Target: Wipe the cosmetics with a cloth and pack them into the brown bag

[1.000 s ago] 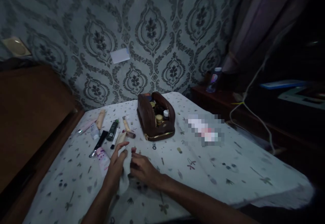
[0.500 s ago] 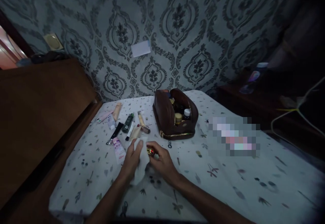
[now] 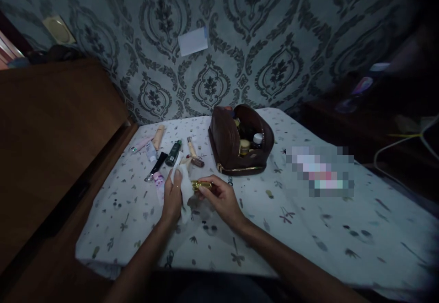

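My left hand (image 3: pixel 172 196) is closed around a white cloth or tissue (image 3: pixel 185 188). A shiny gold tube (image 3: pixel 202 184), which looks like a lipstick, is pinched in my right hand (image 3: pixel 221 197). One end of the tube meets the white cloth, both held just above the bed's front part. Behind my right hand stands an open brown toiletry bag (image 3: pixel 229 149) with several jars and bottles inside. Beyond my left hand lie a green bottle (image 3: pixel 174 153), a black tube (image 3: pixel 158 165) and a pink-white tube (image 3: pixel 158 181), partly hidden by the hand.
More cosmetics lie at the back left, among them a beige tube (image 3: pixel 158 136) and a slim bottle (image 3: pixel 191 147). A wooden panel (image 3: pixel 58 124) borders the left side. A blurred-out item (image 3: pixel 320 170) lies to the right, with a bottle (image 3: pixel 360 88) beyond on a dark stand.
The gold tube has turned from end-on to lying sideways in my right hand. My left hand has shifted slightly left with the cloth. The whole view has tilted downward.
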`<action>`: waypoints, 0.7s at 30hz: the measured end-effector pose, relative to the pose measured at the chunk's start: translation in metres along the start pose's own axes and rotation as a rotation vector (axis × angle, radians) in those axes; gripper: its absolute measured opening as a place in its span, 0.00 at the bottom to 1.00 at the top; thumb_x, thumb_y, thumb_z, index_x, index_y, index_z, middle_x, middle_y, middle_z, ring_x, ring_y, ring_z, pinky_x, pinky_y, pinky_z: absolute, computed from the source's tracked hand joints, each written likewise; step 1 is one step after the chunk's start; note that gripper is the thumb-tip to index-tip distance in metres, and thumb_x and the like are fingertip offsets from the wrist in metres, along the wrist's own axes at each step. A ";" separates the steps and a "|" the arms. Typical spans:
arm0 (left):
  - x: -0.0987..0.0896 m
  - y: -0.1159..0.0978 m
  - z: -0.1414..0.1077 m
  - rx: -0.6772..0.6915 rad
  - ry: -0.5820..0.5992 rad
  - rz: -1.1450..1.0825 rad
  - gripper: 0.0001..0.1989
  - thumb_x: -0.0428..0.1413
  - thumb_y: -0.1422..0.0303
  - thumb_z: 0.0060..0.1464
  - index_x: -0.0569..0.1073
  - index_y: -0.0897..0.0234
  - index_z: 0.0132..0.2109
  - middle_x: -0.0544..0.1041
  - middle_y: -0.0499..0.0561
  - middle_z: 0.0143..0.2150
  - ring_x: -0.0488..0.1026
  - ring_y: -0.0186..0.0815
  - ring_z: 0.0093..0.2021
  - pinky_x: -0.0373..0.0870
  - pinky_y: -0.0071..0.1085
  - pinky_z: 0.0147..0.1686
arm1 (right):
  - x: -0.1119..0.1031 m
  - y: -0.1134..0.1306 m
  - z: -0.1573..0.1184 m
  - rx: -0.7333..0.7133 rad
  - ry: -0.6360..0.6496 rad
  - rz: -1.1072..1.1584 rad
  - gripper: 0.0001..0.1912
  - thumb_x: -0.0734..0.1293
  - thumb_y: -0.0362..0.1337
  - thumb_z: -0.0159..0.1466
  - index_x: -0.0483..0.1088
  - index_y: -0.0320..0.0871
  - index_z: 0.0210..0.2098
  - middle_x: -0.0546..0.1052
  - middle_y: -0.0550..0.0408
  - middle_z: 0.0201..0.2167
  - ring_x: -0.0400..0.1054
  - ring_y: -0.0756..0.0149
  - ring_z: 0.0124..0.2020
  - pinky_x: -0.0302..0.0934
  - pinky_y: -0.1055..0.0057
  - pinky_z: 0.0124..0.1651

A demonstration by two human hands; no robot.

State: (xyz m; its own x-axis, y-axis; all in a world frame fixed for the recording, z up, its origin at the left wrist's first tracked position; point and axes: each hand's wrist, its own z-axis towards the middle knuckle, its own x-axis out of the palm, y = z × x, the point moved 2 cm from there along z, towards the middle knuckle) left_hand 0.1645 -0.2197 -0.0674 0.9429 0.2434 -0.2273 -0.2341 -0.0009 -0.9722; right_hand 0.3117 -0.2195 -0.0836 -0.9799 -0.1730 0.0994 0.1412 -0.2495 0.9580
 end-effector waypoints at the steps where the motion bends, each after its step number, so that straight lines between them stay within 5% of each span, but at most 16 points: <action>1: 0.000 -0.003 -0.002 0.052 0.003 0.012 0.27 0.41 0.47 0.63 0.67 0.63 0.54 0.76 0.53 0.43 0.74 0.39 0.42 0.71 0.32 0.43 | -0.001 -0.002 0.001 0.043 -0.004 0.035 0.16 0.69 0.49 0.60 0.73 0.42 0.37 0.76 0.54 0.30 0.70 0.66 0.29 0.66 0.70 0.32; 6: 0.001 -0.003 -0.008 0.381 0.074 0.250 0.25 0.54 0.55 0.59 0.63 0.64 0.57 0.72 0.58 0.55 0.70 0.45 0.56 0.66 0.37 0.55 | -0.006 -0.004 0.006 0.192 -0.018 0.151 0.22 0.71 0.56 0.55 0.69 0.43 0.28 0.71 0.59 0.18 0.64 0.70 0.18 0.58 0.73 0.21; 9: 0.002 0.007 -0.007 0.473 0.163 0.414 0.25 0.58 0.58 0.56 0.64 0.61 0.57 0.73 0.58 0.54 0.71 0.46 0.56 0.67 0.38 0.55 | -0.009 -0.005 0.009 0.277 -0.017 0.206 0.25 0.69 0.59 0.55 0.63 0.43 0.22 0.67 0.61 0.13 0.60 0.73 0.14 0.53 0.75 0.18; 14: 0.007 0.016 -0.009 0.593 0.365 0.551 0.15 0.51 0.67 0.61 0.67 0.60 0.54 0.77 0.56 0.49 0.75 0.44 0.51 0.73 0.38 0.49 | -0.016 -0.004 0.013 0.299 -0.067 0.179 0.28 0.70 0.62 0.51 0.63 0.42 0.22 0.67 0.63 0.16 0.55 0.78 0.12 0.47 0.77 0.15; 21: 0.016 -0.005 0.002 0.743 0.500 0.595 0.31 0.45 0.82 0.50 0.64 0.59 0.60 0.75 0.55 0.56 0.73 0.40 0.55 0.72 0.34 0.53 | -0.053 0.036 0.009 0.107 -0.081 -0.004 0.21 0.68 0.55 0.59 0.67 0.42 0.30 0.66 0.63 0.18 0.58 0.77 0.15 0.52 0.78 0.18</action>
State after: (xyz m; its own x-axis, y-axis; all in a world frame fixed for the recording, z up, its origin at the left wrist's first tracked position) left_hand 0.1803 -0.2137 -0.0656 0.5807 -0.0259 -0.8137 -0.6140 0.6424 -0.4586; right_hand 0.3674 -0.2112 -0.0519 -0.9893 -0.0931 0.1125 0.1254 -0.1461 0.9813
